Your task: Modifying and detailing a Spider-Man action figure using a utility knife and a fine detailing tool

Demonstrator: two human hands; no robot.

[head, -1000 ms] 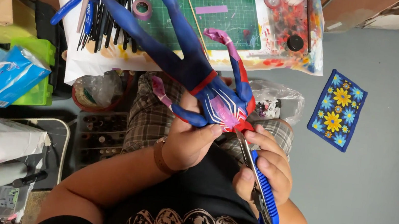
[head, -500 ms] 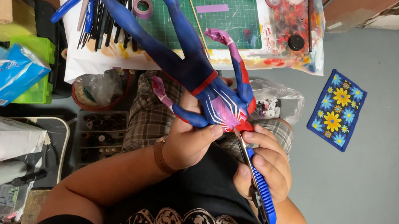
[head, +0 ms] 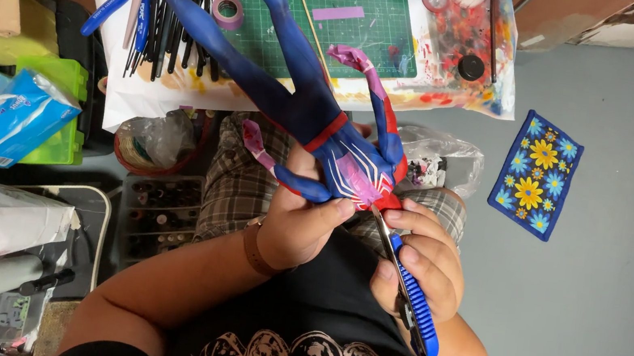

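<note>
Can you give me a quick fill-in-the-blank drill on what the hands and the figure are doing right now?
1. The left hand grips the blue and red figure by its ____.
2. The right hand holds a craft knife with a ____ handle.
3. The knife's blade tip points at the figure's ____ end.
4. The cutting mat on the table is ____.

Missing words: torso; blue; neck; green
</note>
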